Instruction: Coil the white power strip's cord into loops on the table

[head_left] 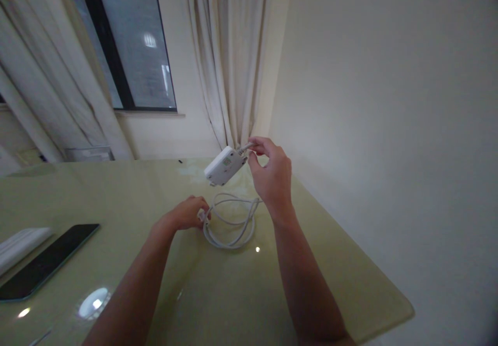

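- Your right hand (273, 172) pinches the cord (229, 247) between thumb and fingers, just beside where it enters the white block (224, 166).
- That block hangs tilted above the tabletop (218, 299), its screwed face turned toward you.
- Your left hand (190, 212) is closed on the cord near its plug (201, 215), to the left of and below the block.
- The cord's loose loops lie between your forearms, below the block.
- Well off to your left, a black slab (50, 258) rests near a white bar (24, 245).
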`<state>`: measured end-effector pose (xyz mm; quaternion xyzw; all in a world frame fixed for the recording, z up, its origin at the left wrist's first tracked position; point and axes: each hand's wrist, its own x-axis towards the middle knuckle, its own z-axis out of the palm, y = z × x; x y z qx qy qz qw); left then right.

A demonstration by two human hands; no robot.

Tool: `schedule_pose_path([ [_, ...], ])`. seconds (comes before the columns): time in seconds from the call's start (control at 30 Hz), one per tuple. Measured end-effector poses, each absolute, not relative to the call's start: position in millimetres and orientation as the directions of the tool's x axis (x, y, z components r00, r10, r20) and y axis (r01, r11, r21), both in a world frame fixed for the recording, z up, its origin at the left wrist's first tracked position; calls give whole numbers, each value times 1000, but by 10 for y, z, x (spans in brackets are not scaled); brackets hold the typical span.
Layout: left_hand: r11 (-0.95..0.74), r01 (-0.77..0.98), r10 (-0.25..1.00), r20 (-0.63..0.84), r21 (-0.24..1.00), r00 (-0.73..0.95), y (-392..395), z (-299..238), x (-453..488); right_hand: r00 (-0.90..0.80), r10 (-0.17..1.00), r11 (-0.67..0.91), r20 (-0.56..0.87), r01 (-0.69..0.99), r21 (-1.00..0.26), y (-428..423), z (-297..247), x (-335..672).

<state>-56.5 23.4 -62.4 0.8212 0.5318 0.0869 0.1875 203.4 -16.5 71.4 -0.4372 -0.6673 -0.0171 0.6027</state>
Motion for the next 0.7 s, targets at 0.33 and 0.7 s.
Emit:
schedule_pose_path([
  [0.33, -287, 329, 951, 228, 900, 208, 29, -123, -523, 199, 621, 423, 758, 729, -538, -106, 729, 2099],
  [0.7, -501, -189, 820, 394, 844, -416, -55, 211, -274, 9, 790, 515, 613, 533, -671, 8, 592, 1895],
])
